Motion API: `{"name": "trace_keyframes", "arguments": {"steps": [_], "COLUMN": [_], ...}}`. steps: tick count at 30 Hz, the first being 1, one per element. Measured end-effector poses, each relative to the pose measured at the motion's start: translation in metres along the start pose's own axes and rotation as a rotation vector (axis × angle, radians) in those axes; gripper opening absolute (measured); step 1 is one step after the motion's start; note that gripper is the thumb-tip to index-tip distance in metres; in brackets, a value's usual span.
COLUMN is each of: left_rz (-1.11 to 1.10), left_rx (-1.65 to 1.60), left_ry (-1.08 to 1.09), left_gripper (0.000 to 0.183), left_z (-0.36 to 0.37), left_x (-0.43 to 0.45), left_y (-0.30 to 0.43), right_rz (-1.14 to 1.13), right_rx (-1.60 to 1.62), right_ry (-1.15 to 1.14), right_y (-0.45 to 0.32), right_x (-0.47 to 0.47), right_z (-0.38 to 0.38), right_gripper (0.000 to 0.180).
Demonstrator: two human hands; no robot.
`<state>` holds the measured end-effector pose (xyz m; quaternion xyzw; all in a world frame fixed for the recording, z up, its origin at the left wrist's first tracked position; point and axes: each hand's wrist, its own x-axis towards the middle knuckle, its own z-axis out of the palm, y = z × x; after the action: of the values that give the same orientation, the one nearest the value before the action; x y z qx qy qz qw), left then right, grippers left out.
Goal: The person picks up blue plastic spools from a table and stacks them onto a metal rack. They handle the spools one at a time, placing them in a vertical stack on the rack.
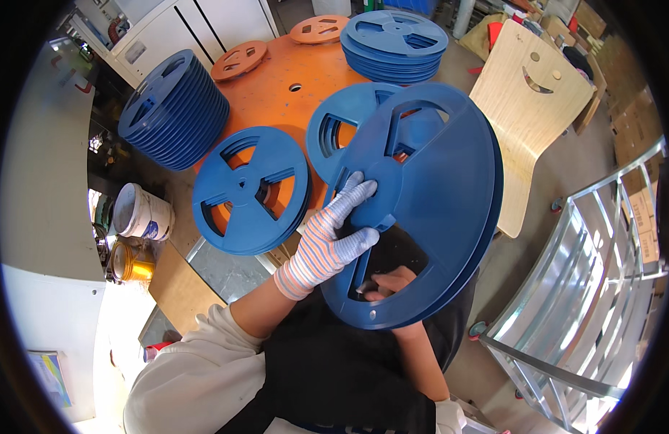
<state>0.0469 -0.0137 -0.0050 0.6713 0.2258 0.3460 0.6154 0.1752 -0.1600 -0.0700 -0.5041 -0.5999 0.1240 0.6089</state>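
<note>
My left hand point(334, 236), in a striped knit glove, grips a large blue plastic reel point(443, 179) near its hub, with the thumb and fingers at the central part. The reel is raised and tilted close to me. Bare fingers of my right hand point(389, 285) show through the reel's lower cut-out; the rest of that hand is behind the flange, and what it holds cannot be told. Beneath and behind the reel lie more blue reels point(321, 130). To the left, a low stack of blue reels point(258, 217) sits at the edge of the round orange table point(269, 97).
Tall stacks of blue reels stand at the left point(177, 114) and far side point(394, 49). Two orange reel flanges point(239, 61) lie at the table's far edge. A wooden chair point(508, 130) is at the right, beyond it a metal-framed cart point(573, 260). Buckets point(144, 211) stand left.
</note>
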Motion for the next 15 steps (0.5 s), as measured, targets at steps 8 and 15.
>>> {"name": "trace_keyframes", "arguments": {"steps": [8, 15], "left_rz": [-0.044, -0.229], "left_rx": [0.937, 1.308], "left_ry": [0.112, 0.092], "left_gripper": [0.064, 0.062], "left_z": [0.003, 0.014], "left_x": [0.108, 0.165], "left_y": [-0.031, -0.079], "right_rz": [0.693, 0.880], "right_rx": [0.164, 0.085], "right_ry": [0.779, 0.786], "right_y": [0.037, 0.068], "right_x": [-0.078, -0.139], "right_z": [-0.077, -0.085], "right_gripper": [0.015, 0.006]}}
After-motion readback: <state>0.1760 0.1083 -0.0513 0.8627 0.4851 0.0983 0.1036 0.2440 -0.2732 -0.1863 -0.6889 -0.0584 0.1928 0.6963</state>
